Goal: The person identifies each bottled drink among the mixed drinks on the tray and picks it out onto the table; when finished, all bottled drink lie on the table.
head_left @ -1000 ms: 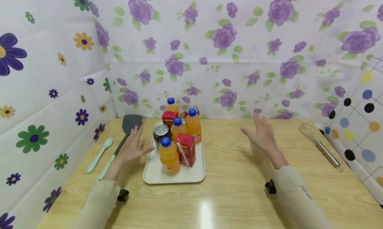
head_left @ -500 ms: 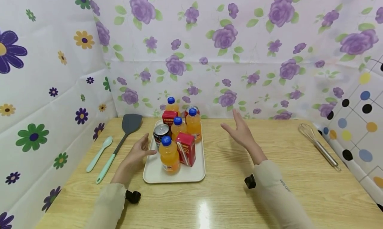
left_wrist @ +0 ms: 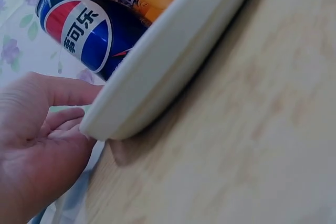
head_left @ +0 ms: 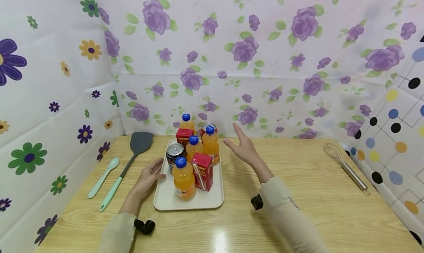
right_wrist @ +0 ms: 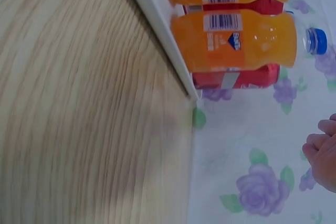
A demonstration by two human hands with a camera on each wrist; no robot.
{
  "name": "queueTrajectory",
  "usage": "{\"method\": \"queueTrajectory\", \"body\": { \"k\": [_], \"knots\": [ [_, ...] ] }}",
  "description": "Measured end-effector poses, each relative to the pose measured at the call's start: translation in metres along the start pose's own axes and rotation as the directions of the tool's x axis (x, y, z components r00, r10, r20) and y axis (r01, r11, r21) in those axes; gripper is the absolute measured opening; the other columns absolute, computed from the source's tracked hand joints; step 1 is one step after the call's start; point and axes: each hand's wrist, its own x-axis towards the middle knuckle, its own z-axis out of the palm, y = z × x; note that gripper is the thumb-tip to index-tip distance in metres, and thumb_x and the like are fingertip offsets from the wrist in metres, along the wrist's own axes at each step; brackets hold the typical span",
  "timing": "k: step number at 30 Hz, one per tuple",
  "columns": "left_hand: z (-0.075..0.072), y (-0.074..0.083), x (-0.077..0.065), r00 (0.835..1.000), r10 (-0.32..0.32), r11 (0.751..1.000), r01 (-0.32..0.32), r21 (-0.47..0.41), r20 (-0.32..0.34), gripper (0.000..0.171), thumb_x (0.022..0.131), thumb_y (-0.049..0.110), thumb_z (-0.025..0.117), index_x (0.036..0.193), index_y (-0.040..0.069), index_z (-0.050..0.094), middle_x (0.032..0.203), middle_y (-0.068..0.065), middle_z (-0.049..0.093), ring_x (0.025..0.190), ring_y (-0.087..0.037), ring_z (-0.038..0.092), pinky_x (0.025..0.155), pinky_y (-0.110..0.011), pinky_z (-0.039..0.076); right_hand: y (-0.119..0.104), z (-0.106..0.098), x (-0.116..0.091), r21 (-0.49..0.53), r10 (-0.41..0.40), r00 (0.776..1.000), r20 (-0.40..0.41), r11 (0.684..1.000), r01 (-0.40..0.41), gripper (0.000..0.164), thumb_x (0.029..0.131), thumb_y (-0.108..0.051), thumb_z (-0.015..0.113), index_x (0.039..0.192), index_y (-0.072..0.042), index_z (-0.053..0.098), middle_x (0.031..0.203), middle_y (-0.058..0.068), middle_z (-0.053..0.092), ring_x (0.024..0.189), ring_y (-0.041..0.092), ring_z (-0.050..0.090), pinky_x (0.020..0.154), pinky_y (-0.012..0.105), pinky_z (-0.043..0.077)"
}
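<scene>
A cream tray point(head_left: 188, 208) stands left of centre on the wooden table. It carries several orange drink bottles point(head_left: 183, 180) with blue caps, two red drink cartons point(head_left: 202, 174), a dark blue cola can point(head_left: 175, 153) and, at the back, a red can point(head_left: 212, 127). My left hand point(head_left: 147, 179) holds the tray's left rim; in the left wrist view its thumb point(left_wrist: 73, 92) lies at the rim, the other fingers bent below it. My right hand point(head_left: 244, 149) hovers right of the tray, apart from it, fingers extended and thumb spread.
Left of the tray lie a dark turner point(head_left: 140, 142) with a mint handle and a mint spoon point(head_left: 104, 177). A metal whisk point(head_left: 347, 168) lies at the far right. Flowered cloth point(head_left: 246, 50) closes off the back, with patterned sheets at both sides.
My left hand has come down to the tray's left rim and taken hold of it. The right hand has moved left toward the tray. The head view has shifted slightly.
</scene>
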Motion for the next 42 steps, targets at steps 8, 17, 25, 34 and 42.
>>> {"method": "queueTrajectory", "body": {
  "k": [8, 17, 25, 34, 42],
  "knots": [
    [-0.002, -0.005, 0.003, 1.000, -0.001, 0.998, 0.002, -0.065, 0.013, 0.082, 0.083, -0.017, 0.050, 0.155, -0.003, 0.012, 0.163, -0.020, 0.012, 0.151, -0.030, 0.015, 0.118, -0.028, 0.025, -0.013, 0.017, 0.010, 0.024, -0.003, 1.000, 0.015, 1.000, 0.003, 0.079, 0.095, -0.041, 0.059, 0.158, -0.019, 0.016, 0.163, 0.008, 0.022, 0.149, 0.033, 0.024, 0.121, 0.052, 0.024],
    [-0.010, -0.007, 0.005, 1.000, -0.019, 0.999, 0.020, -0.033, 0.007, 0.082, 0.082, -0.013, 0.054, 0.154, -0.001, 0.018, 0.163, -0.017, 0.016, 0.151, -0.030, 0.019, 0.105, -0.012, 0.038, -0.027, 0.033, 0.023, 0.143, -0.031, 0.999, 0.036, 0.989, 0.026, 0.076, 0.096, -0.032, 0.061, 0.156, -0.007, 0.021, 0.161, 0.011, 0.028, 0.149, 0.029, 0.027, 0.122, 0.045, 0.024],
    [-0.010, -0.005, 0.003, 0.999, -0.041, 0.996, 0.039, -0.075, -0.018, 0.081, 0.082, -0.016, 0.054, 0.154, -0.001, 0.020, 0.163, -0.018, 0.018, 0.151, -0.030, 0.021, 0.104, -0.014, 0.040, -0.036, 0.043, 0.029, 0.241, -0.050, 0.999, 0.020, 0.969, 0.044, 0.059, 0.095, -0.021, 0.063, 0.146, -0.001, 0.041, 0.146, 0.020, 0.050, 0.137, 0.035, 0.047, 0.115, 0.049, 0.036],
    [-0.001, -0.005, 0.005, 0.999, -0.035, 0.998, 0.033, -0.061, -0.029, 0.081, 0.081, -0.016, 0.056, 0.153, -0.002, 0.023, 0.161, -0.020, 0.023, 0.149, -0.033, 0.025, 0.099, -0.010, 0.044, -0.030, 0.043, 0.034, 0.299, -0.015, 1.000, -0.026, 0.954, 0.022, 0.048, 0.095, -0.014, 0.063, 0.139, 0.000, 0.050, 0.139, 0.022, 0.055, 0.130, 0.037, 0.051, 0.115, 0.049, 0.037],
    [-0.005, -0.005, 0.003, 0.996, -0.042, 0.999, 0.041, -0.016, -0.073, 0.074, 0.082, -0.013, 0.057, 0.151, -0.002, 0.029, 0.159, -0.020, 0.029, 0.147, -0.033, 0.029, 0.089, -0.005, 0.046, -0.031, 0.051, 0.039, 0.341, 0.034, 0.999, -0.028, 0.940, -0.022, 0.046, 0.094, -0.017, 0.064, 0.137, -0.003, 0.054, 0.137, 0.019, 0.058, 0.128, 0.034, 0.052, 0.112, 0.048, 0.041]
  ]
}}
